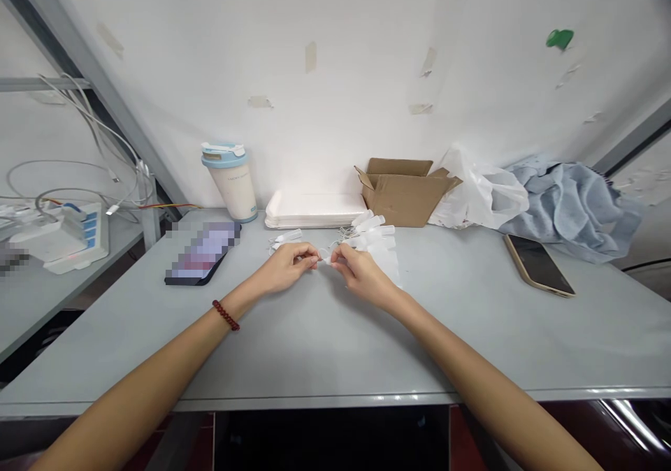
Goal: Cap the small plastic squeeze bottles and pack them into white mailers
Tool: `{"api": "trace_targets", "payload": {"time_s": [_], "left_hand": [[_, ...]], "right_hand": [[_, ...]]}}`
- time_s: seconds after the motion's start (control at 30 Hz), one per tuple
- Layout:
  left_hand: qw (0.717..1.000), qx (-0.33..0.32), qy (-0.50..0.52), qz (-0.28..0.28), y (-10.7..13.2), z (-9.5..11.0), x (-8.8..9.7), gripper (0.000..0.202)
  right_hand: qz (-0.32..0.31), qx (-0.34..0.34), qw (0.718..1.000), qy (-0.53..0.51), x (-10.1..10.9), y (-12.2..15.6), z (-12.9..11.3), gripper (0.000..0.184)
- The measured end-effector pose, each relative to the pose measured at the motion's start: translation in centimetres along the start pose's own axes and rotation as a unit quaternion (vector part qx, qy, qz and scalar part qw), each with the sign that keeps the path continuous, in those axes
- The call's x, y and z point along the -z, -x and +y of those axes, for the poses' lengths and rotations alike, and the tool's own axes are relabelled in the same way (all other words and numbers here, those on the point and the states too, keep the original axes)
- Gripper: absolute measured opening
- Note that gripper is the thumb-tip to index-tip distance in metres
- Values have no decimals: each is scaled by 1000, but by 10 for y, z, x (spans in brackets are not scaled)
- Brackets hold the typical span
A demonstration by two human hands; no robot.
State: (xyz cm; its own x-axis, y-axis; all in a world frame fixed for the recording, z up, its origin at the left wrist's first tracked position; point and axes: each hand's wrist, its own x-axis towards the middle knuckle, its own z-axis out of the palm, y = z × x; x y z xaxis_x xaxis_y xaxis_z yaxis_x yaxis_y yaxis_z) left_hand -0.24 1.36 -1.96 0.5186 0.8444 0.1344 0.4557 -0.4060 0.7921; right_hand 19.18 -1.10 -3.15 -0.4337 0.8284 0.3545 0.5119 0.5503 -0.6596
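Observation:
My left hand point(289, 266) and my right hand point(357, 272) meet over the middle of the grey table point(314, 345). Both are closed in a pinch on one small clear plastic piece point(325, 255) held between their fingertips. A red bead bracelet point(226, 314) circles my left wrist. Just beyond my hands lies a heap of several small clear plastic tubes point(371, 230) with thin wires, and one more tube point(286, 237) lies to the left of it.
A stack of white trays point(313, 210), an open cardboard box point(402, 191), a white plastic bag point(479, 191) and blue cloth point(571, 205) line the wall. A lidded cup point(231, 181) and a phone point(202, 253) sit left; another phone point(539, 265) right. A power strip point(68, 237) sits on a side table.

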Motion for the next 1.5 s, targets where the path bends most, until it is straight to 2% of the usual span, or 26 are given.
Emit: {"api": "trace_targets", "payload": {"time_s": [0.5,0.73,0.9,1.1,1.27,1.4,1.5], "left_hand": [[998,27,59,8,4,5,-13,19],[997,32,67,2,1,5,-14,17],[997,50,61,6,-2,3,-12,28],[998,21,57,26,0,2,-13,23],[996,34,70,35,3,6,-18,23],[998,32,47,6,2,7,-13,23],[999,33,-1,-20,1,6,-2,23]], "right_hand": [[45,13,999,5,-10,3,3,9],[39,10,999,30,-5,-1,4,9],[39,9,998,42,1,-4,5,10],[20,13,998,52,0,-2,4,10],[40,19,998,55,-4,0,3,11],[35,20,997,59,-6,0,2,9],[79,2,993,86,-2,-4,5,9]]}}
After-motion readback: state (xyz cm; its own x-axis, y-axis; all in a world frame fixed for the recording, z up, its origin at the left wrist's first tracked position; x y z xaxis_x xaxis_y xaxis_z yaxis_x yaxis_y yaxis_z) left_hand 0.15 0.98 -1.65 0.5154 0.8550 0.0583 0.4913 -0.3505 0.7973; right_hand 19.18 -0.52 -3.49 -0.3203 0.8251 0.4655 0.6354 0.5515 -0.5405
